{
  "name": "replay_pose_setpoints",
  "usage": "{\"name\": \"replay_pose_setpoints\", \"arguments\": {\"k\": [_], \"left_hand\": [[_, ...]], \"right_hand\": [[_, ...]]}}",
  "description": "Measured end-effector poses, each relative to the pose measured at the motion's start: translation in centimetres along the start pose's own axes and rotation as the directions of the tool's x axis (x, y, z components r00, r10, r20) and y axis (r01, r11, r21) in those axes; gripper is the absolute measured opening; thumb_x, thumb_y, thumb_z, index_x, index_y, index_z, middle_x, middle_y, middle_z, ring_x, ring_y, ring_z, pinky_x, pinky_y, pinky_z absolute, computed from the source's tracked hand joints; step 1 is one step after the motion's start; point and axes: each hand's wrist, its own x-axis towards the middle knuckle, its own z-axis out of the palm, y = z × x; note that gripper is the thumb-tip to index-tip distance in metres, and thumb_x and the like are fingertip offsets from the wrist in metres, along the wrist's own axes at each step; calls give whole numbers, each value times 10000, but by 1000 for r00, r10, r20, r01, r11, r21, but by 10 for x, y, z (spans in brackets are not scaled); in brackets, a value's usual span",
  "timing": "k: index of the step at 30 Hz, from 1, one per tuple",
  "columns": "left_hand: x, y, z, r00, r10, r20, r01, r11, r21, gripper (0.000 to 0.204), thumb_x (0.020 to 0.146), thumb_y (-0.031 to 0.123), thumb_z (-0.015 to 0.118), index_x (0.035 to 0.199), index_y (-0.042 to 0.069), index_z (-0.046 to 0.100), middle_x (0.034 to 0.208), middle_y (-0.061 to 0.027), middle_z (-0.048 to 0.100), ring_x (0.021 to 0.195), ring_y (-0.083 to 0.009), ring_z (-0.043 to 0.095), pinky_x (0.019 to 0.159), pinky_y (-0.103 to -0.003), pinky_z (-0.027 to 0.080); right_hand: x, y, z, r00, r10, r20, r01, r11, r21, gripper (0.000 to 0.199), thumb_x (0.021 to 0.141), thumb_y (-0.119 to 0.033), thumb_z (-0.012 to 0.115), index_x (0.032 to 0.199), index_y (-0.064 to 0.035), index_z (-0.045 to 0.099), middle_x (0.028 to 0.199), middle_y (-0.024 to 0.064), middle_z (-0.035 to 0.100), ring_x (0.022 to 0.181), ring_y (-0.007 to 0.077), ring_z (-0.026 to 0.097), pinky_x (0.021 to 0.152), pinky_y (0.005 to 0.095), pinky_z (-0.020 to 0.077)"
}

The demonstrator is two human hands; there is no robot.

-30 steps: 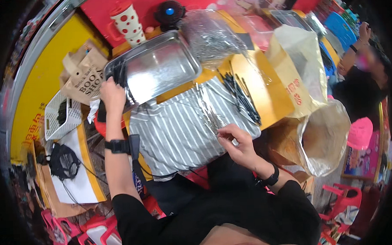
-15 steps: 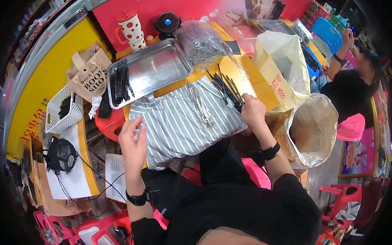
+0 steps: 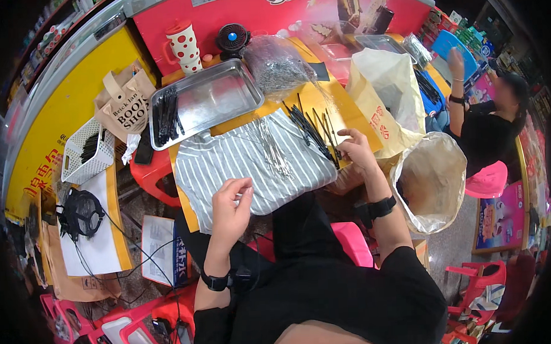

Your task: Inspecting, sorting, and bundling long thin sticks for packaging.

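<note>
A grey-and-white striped cloth (image 3: 226,155) covers the near part of the table before me. My left hand (image 3: 231,210) hovers over its near edge, fingers loosely bent and the thumb a little apart; nothing shows in it. Thin silver wires (image 3: 276,151) lie in a loose bundle mid-cloth. To their right, slim black sticks (image 3: 307,125) fan out across the cloth's edge and a yellow board. At the near right end of these sticks, my right hand (image 3: 359,149) has its thumb and forefinger on one black stick. Exactly where the fingertips meet it is too small to make out.
A steel tray (image 3: 215,95) with black sticks (image 3: 166,118) stands behind the cloth, beside a plastic bag of wires (image 3: 278,66). A dotted tumbler (image 3: 183,49) and small fan (image 3: 232,39) stand farther back. Right are paper bag (image 3: 385,86), open sack (image 3: 430,179) and another person (image 3: 489,119).
My left hand has moved right and nearer to me, over the cloth's near edge. My right hand has shifted slightly right, and the black sticks beside it are more spread out.
</note>
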Motion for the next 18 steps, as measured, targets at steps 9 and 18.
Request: {"name": "replay_pose_setpoints", "arguments": {"k": [9, 18], "left_hand": [[0, -2, 86, 824, -252, 508, 461, 820, -340, 297, 974, 205, 501, 1111, -33, 615, 956, -68, 650, 816, -102, 597, 705, -249, 485], [-18, -23, 57, 873, -277, 401, 482, 606, -633, 278, 994, 216, 466, 1070, -15, 601, 886, -39, 625, 764, -98, 614, 541, -217, 510]], "right_hand": [[-81, 4, 42, 966, 20, 256, -169, 801, 575, 319, 784, 28, 598, 1099, 3, 552, 770, 23, 577, 585, 75, 506, 515, 206, 422], [-114, -21, 124, 850, -368, 377, 376, 925, 55, 235, 816, 31, 573, 1048, -1, 556, 827, 65, 611, 729, 116, 596, 631, 257, 484]]}}
